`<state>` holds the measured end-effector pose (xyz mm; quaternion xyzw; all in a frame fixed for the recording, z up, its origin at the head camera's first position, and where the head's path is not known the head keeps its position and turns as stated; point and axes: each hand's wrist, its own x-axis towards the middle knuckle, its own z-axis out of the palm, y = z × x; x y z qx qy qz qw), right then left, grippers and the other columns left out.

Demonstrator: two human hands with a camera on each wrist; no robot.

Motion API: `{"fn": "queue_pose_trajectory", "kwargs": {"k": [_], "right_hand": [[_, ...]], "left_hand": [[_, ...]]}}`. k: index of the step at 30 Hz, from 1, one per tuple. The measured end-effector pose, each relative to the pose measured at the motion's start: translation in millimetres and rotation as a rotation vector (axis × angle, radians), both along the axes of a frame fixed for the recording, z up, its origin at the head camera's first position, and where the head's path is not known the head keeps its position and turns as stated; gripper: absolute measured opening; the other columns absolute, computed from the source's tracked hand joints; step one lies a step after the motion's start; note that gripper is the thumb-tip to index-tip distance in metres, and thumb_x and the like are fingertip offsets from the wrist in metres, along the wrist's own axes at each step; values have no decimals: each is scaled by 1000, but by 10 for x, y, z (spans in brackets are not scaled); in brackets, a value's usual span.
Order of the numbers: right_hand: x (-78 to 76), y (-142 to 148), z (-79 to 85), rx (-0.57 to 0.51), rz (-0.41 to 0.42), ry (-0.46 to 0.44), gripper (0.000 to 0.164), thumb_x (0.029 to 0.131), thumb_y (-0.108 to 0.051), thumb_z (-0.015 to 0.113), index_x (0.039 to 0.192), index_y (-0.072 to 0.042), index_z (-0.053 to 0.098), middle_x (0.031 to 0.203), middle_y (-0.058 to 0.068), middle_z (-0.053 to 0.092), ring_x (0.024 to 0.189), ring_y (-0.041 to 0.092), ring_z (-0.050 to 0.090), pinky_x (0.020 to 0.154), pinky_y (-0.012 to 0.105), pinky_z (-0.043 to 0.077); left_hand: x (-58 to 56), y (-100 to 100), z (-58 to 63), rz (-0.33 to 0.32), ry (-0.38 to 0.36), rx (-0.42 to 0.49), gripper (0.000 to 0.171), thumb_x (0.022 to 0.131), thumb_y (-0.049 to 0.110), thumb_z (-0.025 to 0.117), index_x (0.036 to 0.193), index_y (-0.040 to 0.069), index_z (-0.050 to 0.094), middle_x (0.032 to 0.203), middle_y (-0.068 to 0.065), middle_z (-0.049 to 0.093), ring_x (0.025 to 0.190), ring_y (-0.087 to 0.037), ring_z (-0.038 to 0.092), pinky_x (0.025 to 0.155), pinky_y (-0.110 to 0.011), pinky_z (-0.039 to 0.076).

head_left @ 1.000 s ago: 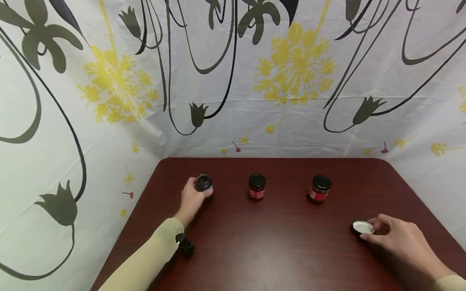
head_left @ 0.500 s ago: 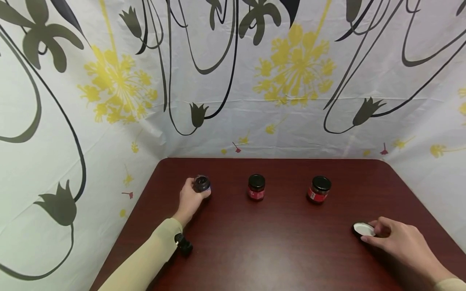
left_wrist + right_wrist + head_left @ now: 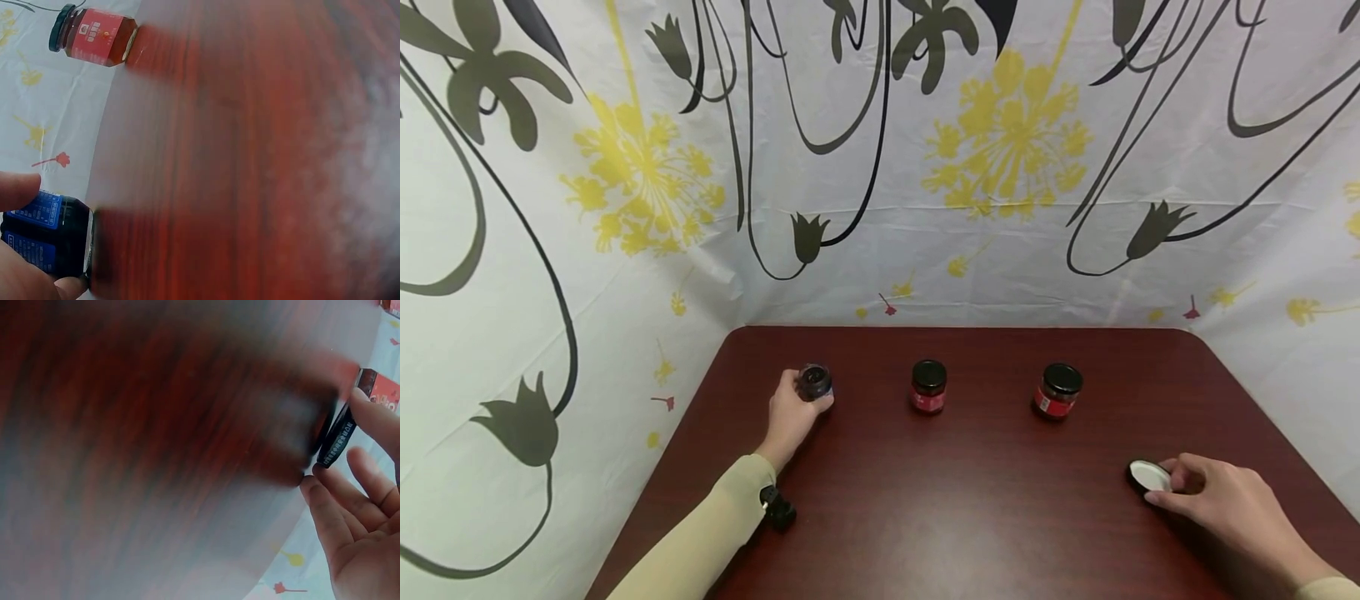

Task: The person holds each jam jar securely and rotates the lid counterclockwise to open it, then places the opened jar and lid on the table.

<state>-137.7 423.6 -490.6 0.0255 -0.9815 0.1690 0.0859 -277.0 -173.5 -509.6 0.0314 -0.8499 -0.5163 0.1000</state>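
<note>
In the head view my left hand (image 3: 790, 417) grips a dark, lidless jar (image 3: 815, 381) at the table's back left, its open mouth facing up. Blue labels show on this jar (image 3: 74, 234) in the left wrist view, with its base right at the tabletop and the thumb on its side. Over on the right, my right hand (image 3: 1236, 504) pinches a black jar lid (image 3: 1150, 477) by its edge, white inside upward. The right wrist view has the lid (image 3: 337, 439) between thumb and fingertips, close over the table, with pale lettering along its rim.
Two capped jars stand on the dark red-brown table (image 3: 970, 508): one with a pink-red label (image 3: 928, 387) at back centre, another with a red label (image 3: 1057, 392) further right. A patterned white cloth (image 3: 925, 167) hangs behind and beside the table. A black wrist camera (image 3: 778, 508) sits under the left sleeve.
The lid and right hand have shifted slightly toward the person. My left hand and the open jar have moved a little left and nearer. Both grips stay the same.
</note>
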Motion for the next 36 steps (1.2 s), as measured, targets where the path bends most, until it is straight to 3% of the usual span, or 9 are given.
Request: {"fn": "queue_pose_trajectory", "kwargs": {"k": [11,23,30,36], "right_hand": [[2,-18,8,22,18,-24,46,70,-62,83,73,-27,54,97,1,74,79,20,65,56,29,35],[5,-17,7,71,23,-64,43,73,-58,83,76,-26,54,81,-5,64,62,14,47,55,34,35],[10,-30,11,76,33,-76,41,74,-57,82,78,-25,56,70,-9,56,60,15,43,55,34,33],[10,-31,29,78,27,-108,39,74,-53,84,78,-25,57,64,-9,50,58,14,40,55,33,31]], "left_hand": [[3,-22,-13,34,39,-51,54,81,28,85,122,9,54,117,-12,67,107,-29,63,91,-51,48],[17,-34,-4,1,8,-52,58,82,28,84,129,12,53,127,-9,64,116,-28,61,95,-52,48],[28,-62,-9,-12,-7,-77,81,81,27,86,148,12,42,145,-12,53,132,-31,51,104,-54,42],[75,-95,55,-64,16,-85,100,80,37,86,159,24,26,153,-7,45,137,-28,45,107,-55,39]]}}
